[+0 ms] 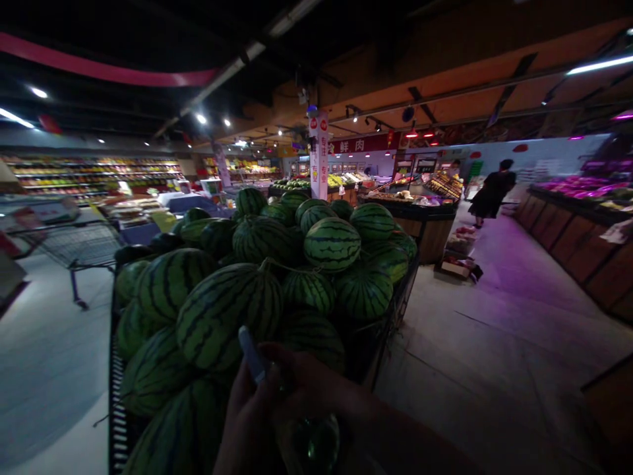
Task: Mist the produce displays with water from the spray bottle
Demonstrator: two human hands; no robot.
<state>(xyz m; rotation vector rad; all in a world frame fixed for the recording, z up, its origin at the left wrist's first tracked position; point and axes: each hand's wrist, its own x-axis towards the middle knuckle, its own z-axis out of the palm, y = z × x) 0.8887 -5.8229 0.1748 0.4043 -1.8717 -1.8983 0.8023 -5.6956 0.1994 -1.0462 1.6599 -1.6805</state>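
Note:
Both my hands meet low in the middle, over a heap of striped watermelons. My left hand [250, 412] is closed round a pale slim stick-like object [252, 355], whose rounded end points up and away from me. From the right, my right hand [309, 379] reaches across with curled fingers beside the object's lower end. Darkness hides what those fingers hold. Just beyond the hands lies a large watermelon [230, 313] with a dry stem. Below my right wrist shows a shiny, greenish rounded thing [319, 442], too dark to name.
The watermelons lie in a dark-edged bin [117, 422]. A wire shopping cart [82, 247] stands to the left. An aisle [475, 356] runs along the right, with a person in dark clothes [493, 191] farther down it. Produce stands [583, 244] line the far right.

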